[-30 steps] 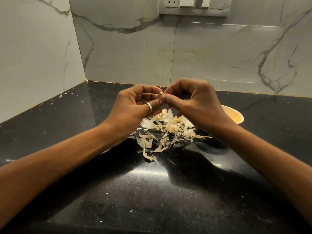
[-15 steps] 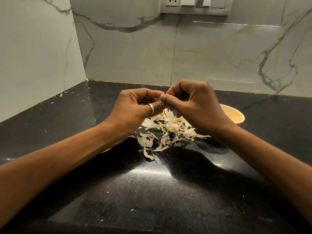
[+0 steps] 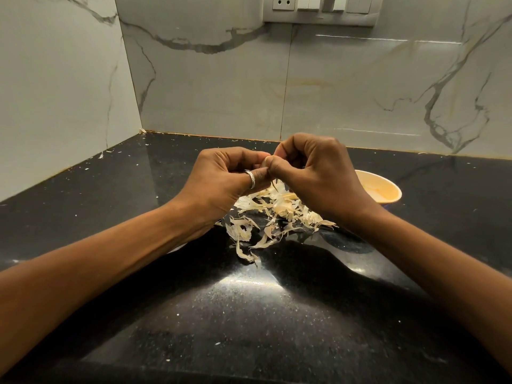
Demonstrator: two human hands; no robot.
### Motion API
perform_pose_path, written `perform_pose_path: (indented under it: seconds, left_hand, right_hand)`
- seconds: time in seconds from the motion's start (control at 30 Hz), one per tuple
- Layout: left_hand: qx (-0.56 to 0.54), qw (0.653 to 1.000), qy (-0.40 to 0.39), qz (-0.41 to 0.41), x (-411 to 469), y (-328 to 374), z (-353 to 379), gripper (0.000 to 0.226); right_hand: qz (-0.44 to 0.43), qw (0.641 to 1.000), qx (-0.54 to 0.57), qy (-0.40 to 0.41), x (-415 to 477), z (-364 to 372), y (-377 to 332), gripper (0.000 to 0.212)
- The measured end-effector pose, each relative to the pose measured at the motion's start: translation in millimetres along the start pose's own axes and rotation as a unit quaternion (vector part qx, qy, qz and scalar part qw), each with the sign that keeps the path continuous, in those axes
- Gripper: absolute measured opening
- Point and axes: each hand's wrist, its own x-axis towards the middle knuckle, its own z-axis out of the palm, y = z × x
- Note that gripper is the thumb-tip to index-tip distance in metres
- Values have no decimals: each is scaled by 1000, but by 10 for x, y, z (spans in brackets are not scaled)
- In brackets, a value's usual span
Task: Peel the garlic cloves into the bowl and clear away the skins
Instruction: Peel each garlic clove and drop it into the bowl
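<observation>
My left hand [image 3: 224, 184], with a silver ring on the thumb, and my right hand [image 3: 318, 173] meet fingertip to fingertip above the counter. Between them they pinch a small garlic clove [image 3: 265, 162], mostly hidden by the fingers. A thin strip of skin [image 3: 274, 185] hangs down from it. Below the hands lies a loose pile of pale garlic skins [image 3: 271, 217] on the black counter. A cream bowl [image 3: 385, 188] stands to the right behind my right hand, half hidden by it; its contents cannot be seen.
The black speckled countertop [image 3: 249, 314] runs into a corner of marble-patterned wall tiles. Small skin flakes are scattered along the back left edge [image 3: 110, 153]. A switch and socket panel [image 3: 318, 8] sits high on the back wall.
Both hands have stayed together on the clove, shifting slightly. A strip of skin now hangs below the fingertips.
</observation>
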Motion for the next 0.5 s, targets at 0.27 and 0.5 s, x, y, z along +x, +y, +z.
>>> perform_pose_path:
  seconds: [0.27,0.5]
  left_hand:
    - [6,1000,4,-9,26,-1,-21,19]
    - [41,999,13,8,29,-24,-28,22]
  right_hand:
    - [25,999,26,5,-5,-5,-13,10]
    - [35,999,17,-1,-8,16,-12,8]
